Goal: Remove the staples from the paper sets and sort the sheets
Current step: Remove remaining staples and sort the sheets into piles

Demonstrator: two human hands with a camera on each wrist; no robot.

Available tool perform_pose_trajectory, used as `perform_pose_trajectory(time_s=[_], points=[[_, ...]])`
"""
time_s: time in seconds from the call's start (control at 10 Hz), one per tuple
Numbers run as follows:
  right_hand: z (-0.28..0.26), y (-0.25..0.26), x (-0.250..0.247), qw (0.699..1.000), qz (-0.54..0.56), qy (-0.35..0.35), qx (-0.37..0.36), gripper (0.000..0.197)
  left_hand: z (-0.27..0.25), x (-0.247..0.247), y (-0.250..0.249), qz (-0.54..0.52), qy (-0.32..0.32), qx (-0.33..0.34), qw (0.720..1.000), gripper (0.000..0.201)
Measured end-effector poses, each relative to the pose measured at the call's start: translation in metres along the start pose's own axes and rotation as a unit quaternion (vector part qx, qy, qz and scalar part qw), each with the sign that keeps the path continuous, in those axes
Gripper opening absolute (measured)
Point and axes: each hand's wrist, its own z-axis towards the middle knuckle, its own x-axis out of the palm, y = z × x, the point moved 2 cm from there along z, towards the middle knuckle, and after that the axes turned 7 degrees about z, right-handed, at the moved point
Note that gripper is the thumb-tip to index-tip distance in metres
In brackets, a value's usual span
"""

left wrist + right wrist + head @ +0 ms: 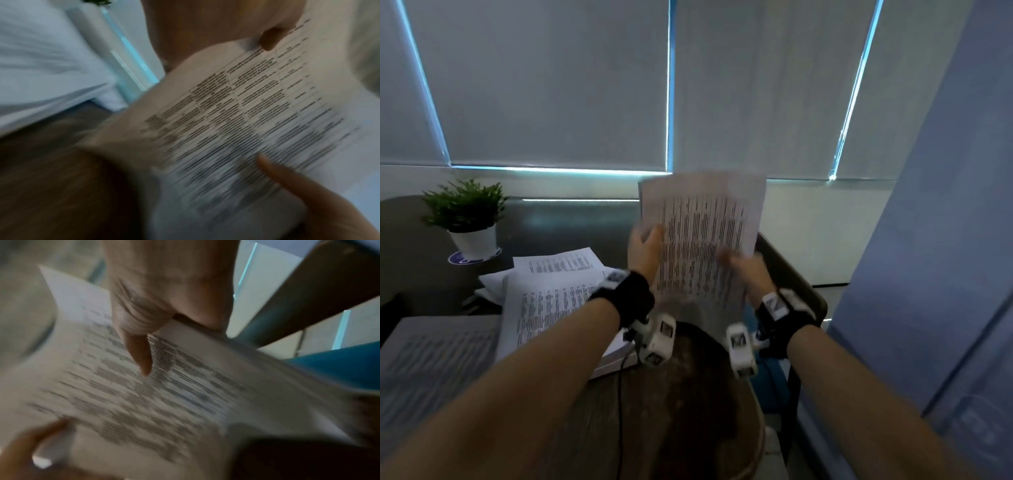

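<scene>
A printed paper set (702,236) is held up in the air in front of me, covered in rows of text. My left hand (645,245) grips its left edge, thumb (269,38) on the front of the paper set (246,129). My right hand (748,270) grips the right edge, thumb (141,356) lying across the print of the paper set (164,394) and fingers behind. Both wrist views are blurred. No staple or staple remover shows.
Loose printed sheets (551,294) lie piled on the dark table (571,222) to the left, with another stack (438,356) at the near left. A potted plant (465,216) stands at the back left. A chair back (794,287) is on the right, a blue wall (935,274) beyond.
</scene>
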Motion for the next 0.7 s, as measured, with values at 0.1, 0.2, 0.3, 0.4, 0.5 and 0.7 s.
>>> perform_pose_trajectory(time_s=[0.1,0.2,0.3,0.4,0.5,0.7], points=[[-0.009,-0.05,-0.001,0.984,-0.115,0.04,0.132,0.027,-0.023,-0.004,0.038,0.088,0.053,-0.089,0.991,0.033],[0.009,-0.053,0.008,0.971,-0.228,-0.03,0.063,0.038,-0.021,-0.007,0.035,0.159,0.031,-0.059,0.985,0.037],[0.028,-0.02,0.045,0.996,-0.079,-0.016,-0.048,0.036,0.009,-0.046,0.006,0.175,-0.109,-0.036,0.978,0.028],[0.045,-0.034,0.112,0.991,-0.106,0.078,0.005,0.03,0.037,-0.124,0.021,0.287,-0.161,-0.125,0.936,0.033],[0.055,-0.06,0.16,0.98,-0.139,0.124,0.075,0.034,0.04,-0.174,0.046,0.383,-0.149,-0.19,0.892,0.036],[0.055,-0.118,0.22,0.872,-0.411,0.227,0.137,0.044,0.032,-0.247,0.124,0.473,-0.038,-0.31,0.824,0.037]])
